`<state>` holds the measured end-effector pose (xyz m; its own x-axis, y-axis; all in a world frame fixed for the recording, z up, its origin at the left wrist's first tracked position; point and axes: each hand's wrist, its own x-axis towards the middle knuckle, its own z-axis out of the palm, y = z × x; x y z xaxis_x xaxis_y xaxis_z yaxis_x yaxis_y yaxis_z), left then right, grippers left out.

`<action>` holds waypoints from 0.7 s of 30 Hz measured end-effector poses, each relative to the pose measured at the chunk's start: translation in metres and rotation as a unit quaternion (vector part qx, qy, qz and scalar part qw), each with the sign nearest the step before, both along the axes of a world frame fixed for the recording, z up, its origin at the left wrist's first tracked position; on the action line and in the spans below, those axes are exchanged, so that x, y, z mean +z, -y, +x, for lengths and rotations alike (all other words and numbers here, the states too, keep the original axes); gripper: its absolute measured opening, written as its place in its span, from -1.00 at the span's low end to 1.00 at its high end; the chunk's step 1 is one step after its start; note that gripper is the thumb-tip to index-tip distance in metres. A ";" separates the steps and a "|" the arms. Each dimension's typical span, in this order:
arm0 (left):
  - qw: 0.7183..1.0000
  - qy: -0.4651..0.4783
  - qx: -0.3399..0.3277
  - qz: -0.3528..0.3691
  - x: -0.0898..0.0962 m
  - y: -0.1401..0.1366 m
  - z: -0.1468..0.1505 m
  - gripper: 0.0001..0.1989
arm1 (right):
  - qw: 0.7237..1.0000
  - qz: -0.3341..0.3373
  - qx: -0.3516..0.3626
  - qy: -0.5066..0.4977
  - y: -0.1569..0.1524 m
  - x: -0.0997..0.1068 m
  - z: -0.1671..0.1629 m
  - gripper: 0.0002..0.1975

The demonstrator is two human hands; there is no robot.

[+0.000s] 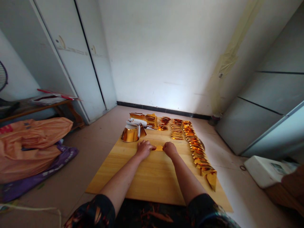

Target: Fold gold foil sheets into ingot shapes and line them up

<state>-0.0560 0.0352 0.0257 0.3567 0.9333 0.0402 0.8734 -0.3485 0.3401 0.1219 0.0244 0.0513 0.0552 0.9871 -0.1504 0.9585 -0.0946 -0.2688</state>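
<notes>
Between my two hands a small piece of gold foil paper lies low over the wooden board. My left hand pinches its left end, and my right hand has closed fingers on its right end. Beyond my left hand stands a bent stack of gold foil sheets with white backs. Folded gold foil pieces overlap in a long row down the board's right side. Two shorter rows of folded pieces lie at the far edge.
An orange plastic bag and a purple bag lie on the floor at left, by a wooden bench. Grey cabinets stand behind them. At right are a white box and a large grey appliance or cabinet.
</notes>
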 end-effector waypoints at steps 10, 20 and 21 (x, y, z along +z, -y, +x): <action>0.998 0.035 -0.025 0.038 -0.003 0.006 0.000 -0.73 | 0.990 0.047 0.126 0.033 0.016 -0.001 0.004 -0.76; 0.997 0.030 -0.033 0.065 -0.006 0.005 0.002 -0.75 | 0.988 0.038 0.143 0.053 0.018 0.004 0.001 -0.75; 0.997 0.030 -0.024 0.060 -0.006 0.004 0.002 -0.75 | 0.989 0.039 0.134 0.057 0.017 0.004 -0.001 -0.75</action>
<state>-0.0540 0.0311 0.0196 0.3941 0.9027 0.1727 0.8346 -0.4302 0.3440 0.1212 0.0070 0.0554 -0.1974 0.9769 -0.0818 0.9708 0.1832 -0.1549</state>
